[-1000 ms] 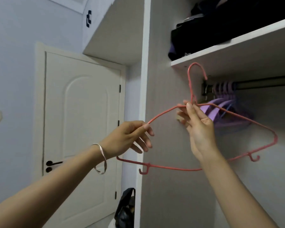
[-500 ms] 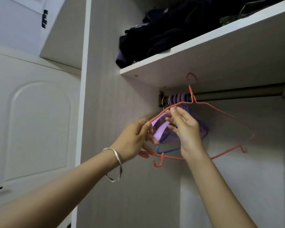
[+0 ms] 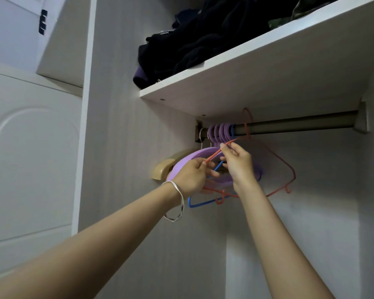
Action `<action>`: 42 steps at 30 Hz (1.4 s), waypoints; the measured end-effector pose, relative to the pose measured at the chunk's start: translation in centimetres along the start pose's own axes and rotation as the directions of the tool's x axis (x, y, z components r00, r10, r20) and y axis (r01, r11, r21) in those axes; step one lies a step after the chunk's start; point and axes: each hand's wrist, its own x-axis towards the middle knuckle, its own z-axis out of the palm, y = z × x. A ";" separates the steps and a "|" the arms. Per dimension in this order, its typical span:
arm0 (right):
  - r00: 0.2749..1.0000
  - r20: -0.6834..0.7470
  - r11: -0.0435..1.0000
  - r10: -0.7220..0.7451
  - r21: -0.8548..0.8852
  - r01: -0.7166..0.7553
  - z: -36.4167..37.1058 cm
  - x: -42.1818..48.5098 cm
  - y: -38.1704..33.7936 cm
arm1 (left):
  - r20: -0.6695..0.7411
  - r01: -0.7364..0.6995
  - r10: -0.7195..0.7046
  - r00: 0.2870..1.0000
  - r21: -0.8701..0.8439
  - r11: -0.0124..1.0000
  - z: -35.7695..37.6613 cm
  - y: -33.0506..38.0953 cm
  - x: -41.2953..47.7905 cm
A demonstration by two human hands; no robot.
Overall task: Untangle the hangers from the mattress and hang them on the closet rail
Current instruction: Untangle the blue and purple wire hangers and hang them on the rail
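While its hook is laid over the rail (image 3: 294, 126), the red hanger (image 3: 214, 156) is held by both hands, apparently so that it can be steadied and squared before it is let go. The left hand (image 3: 192, 176), below the rail and toward its left end, is curled, with the sloping shoulder wire pinched between thumb and fingertips. The right hand (image 3: 239, 164), just beneath the rail and under the hook, is likewise closed in a pinch on the wire near the neck. A grip at two places along one shoulder is judged to be chosen because thin wire twists easily, so the frame is prevented from swinging into the hangers beside it. Whether the hook is fully seated and bearing weight cannot be told, since it is faint against the shelf's underside.

At the rail's left end the purple hangers (image 3: 192, 157) are bunched hook against hook, with a blue hanger (image 3: 200, 205) hung next to them and a beige hanger (image 3: 162, 170) nearest the wall. The red hook is placed just to the right of that cluster, probably so that the rail's free length to the right is left for later hangers. Below the rail, the red frame's lower bar is crossed by the blue one, so a fresh tangle is a risk if the frame is released askew. Above the rail, dark clothes (image 3: 192, 44) are piled on the shelf (image 3: 268, 83). A bracelet (image 3: 182, 201) is worn on the left wrist, well below the rail.
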 end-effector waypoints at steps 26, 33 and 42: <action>0.965 0.078 0.927 -0.249 -0.271 0.261 1.4 -8.2 0.8 | -0.023 0.069 -0.066 0.998 0.178 0.982 -9.7 -4.5 -7.5; 0.914 0.242 0.909 -0.326 -0.186 0.374 9.9 -16.3 -2.6 | -0.201 0.017 0.029 0.979 0.223 0.975 -19.0 -3.8 -15.5; 0.742 0.638 0.946 -0.205 -0.066 0.318 27.0 -32.3 -2.5 | -0.550 0.234 0.054 0.833 0.439 0.868 -36.5 -6.1 -34.5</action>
